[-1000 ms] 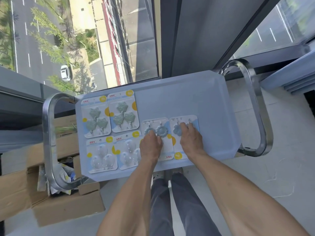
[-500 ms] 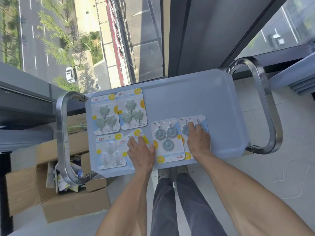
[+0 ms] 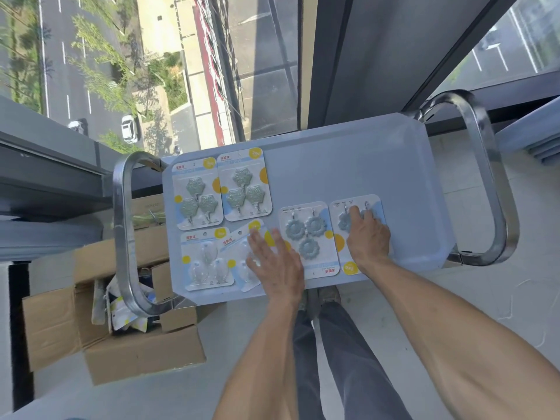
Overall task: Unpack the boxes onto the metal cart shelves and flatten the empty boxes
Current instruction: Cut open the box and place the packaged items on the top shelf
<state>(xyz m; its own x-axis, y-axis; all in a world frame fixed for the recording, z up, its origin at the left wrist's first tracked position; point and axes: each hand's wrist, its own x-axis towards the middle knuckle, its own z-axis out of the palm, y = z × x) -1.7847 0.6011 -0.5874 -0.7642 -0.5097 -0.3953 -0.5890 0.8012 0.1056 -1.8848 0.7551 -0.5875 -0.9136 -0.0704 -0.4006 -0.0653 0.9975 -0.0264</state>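
Glass behind the cart looks down on a street far below, and the cart's top shelf [image 3: 348, 165] carries six hook cards. Flat, spread fingers of the left hand [image 3: 274, 262] press on a tilted clear-hook card [image 3: 242, 253], skewed against the straight card [image 3: 206, 259] just left of it. The right hand [image 3: 368, 237] rests with fingers lightly bent on the rightmost blue-flower card [image 3: 357, 234], pinching nothing. To do this well, I would swivel the skewed card under light palm pressure until its edges run parallel with its neighbours, without sliding it off the shelf's near edge. Bare shelf lies beyond both hands toward the glass; the open cardboard box [image 3: 100, 322] sits below the cart's left handle [image 3: 124, 231].
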